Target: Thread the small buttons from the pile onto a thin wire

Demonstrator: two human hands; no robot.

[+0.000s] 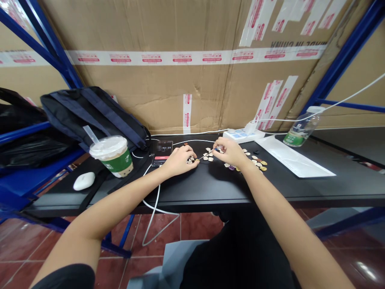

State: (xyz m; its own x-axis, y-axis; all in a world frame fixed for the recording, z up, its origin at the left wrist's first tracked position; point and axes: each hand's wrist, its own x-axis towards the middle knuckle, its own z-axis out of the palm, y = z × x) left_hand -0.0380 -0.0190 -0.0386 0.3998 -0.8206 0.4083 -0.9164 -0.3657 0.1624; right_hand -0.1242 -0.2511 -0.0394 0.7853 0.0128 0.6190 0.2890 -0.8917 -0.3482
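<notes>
Small pale button-like pieces (208,158) lie in a cluster on the black table between my hands. My right hand (229,151) is closed on a thin needle-like tool with a dark blue part, its tip pointing left toward my left hand. Fingers curled, my left hand (181,160) rests on the table over several pale pieces, with a yellowish one at its fingertips. Whether it grips that piece is too small to tell. More pieces, pale, yellow and purple, lie right of my right hand (259,162).
A phone (163,151) showing a timer lies behind my left forearm. Farther left are a lidded drink cup (118,160), a white case (84,181) and a backpack (96,116). A power strip (244,135), white packet (296,156) and tilted bottle (301,129) are at the right.
</notes>
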